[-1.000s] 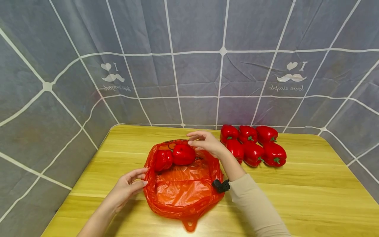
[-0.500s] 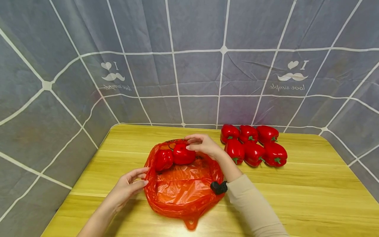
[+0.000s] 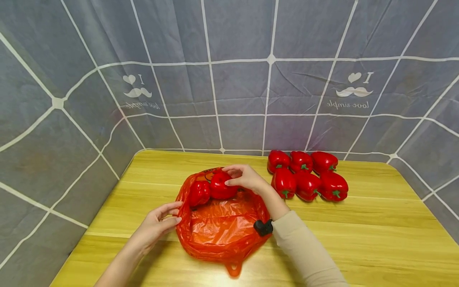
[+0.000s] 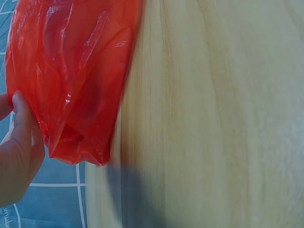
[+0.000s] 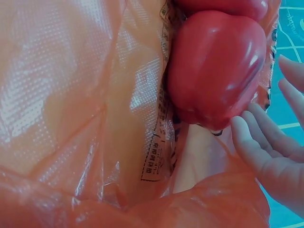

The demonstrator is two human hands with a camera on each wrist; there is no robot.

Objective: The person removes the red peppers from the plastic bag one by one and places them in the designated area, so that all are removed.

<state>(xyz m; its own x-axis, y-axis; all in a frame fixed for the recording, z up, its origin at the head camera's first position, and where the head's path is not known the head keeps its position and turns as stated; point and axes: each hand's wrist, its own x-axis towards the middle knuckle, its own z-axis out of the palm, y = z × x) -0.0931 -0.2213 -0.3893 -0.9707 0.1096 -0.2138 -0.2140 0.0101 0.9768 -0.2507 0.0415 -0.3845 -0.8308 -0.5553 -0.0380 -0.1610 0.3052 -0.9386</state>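
Observation:
An orange-red plastic bag lies with its mouth spread wide on the wooden table. Two red bell peppers are inside at its far side: the left pepper and the right pepper. My right hand reaches over the bag's far rim, its fingertips against the right pepper; its fingers look relaxed rather than wrapped round it. My left hand rests its fingertips and thumb on the bag's left outer side. In the left wrist view, its thumb touches the bag wall.
Several red peppers with green stems stand in two rows at the table's back right. A grey curtain with white lines hangs behind and at the sides. The bag's handle loop points to the table's front. A black device sits at my right wrist.
My right hand has come down from above the far rim onto the right pepper, its fingers drawing closer to it. My left hand stays at the bag's side. The bag has barely shifted.

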